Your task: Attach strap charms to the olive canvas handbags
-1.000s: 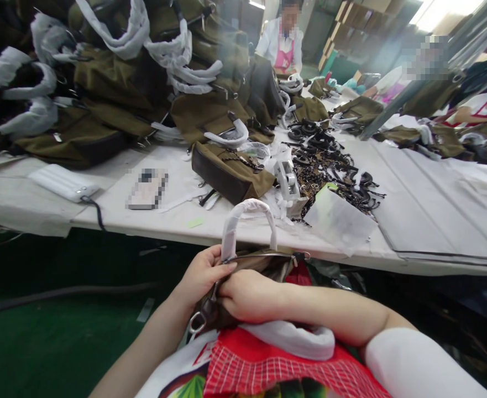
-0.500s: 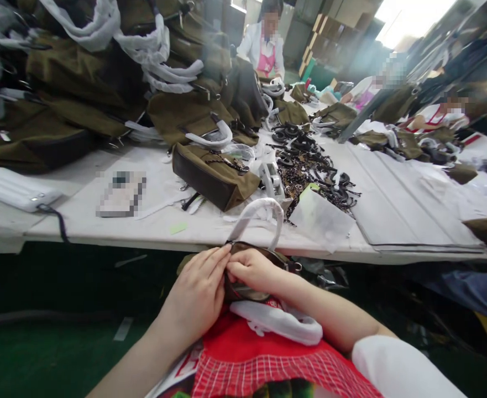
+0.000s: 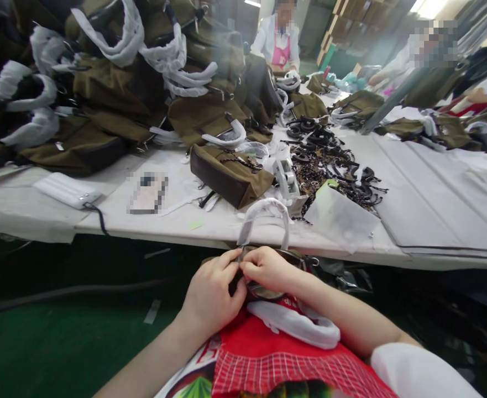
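Observation:
An olive-brown handbag [image 3: 263, 292] rests on my lap against the table edge. One of its white-wrapped handles [image 3: 246, 224] stands up, and the other [image 3: 295, 325] lies over my red apron. My left hand [image 3: 214, 290] grips the left side of the bag's top opening, its thumb bent toward the fingers. Beside it, my right hand [image 3: 268, 270] is closed with its fingertips pinched at the same opening, nearly touching the left fingertips. What lies between the fingertips is too small to make out. A metal ring [image 3: 314, 261] shows at the bag's right end.
Another handbag [image 3: 230, 174] lies on the white table [image 3: 177, 232]. Right of it are a tape dispenser [image 3: 287, 177] and a heap of dark chains and straps [image 3: 330, 160]. A phone [image 3: 147, 192], a white corded device [image 3: 67, 189] and piled handbags [image 3: 114, 91] are left. Co-workers sit beyond.
The view has swung left, so everything sits further right. My left thumb and fingers have spread apart a little at the bag's opening; the right hand stays pinched there.

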### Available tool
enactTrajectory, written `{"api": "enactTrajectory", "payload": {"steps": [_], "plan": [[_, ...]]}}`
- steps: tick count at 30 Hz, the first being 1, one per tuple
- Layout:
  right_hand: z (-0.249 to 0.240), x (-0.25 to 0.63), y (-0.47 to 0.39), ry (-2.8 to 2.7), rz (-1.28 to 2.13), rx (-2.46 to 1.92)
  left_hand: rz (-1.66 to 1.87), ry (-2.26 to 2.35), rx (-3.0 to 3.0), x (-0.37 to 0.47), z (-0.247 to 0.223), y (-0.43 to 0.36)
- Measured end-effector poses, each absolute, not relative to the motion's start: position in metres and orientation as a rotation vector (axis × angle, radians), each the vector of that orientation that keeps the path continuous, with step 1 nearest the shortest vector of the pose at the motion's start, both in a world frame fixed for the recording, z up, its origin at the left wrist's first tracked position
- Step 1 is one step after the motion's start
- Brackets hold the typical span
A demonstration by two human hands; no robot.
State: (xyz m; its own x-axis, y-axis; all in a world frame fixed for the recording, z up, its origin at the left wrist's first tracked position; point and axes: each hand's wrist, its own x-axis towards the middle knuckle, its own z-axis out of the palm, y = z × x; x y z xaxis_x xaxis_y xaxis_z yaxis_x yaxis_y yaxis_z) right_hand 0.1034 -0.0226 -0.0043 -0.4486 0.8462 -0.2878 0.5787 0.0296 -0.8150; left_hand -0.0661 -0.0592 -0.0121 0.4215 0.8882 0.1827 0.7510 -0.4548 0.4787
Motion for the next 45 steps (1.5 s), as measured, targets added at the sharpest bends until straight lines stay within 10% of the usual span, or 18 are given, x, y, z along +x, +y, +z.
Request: {"api": "enactTrajectory", "payload": {"steps": [11, 17, 30, 45], "plan": [[0.015, 0.134, -0.022, -2.357, 0.536, -1.307, 0.725, 1.366, 2.456, -0.087, -0.036, -0.026], [-0.015, 0.231, -0.008, -1.913, 0.224, -1.906, 0.761, 1.498, 2.390, -0.118, -0.048, 0.001], [-0.074, 0.303, -0.019, -1.829, 0.197, -2.556, 0.792, 1.291, 2.860, -0.082, -0.038, 0.009], [-0.030, 0.384, -0.044, -0.992, 0.490, -1.821, 0.766, 1.193, 2.791, -0.069, -0.042, 0.012]]}}
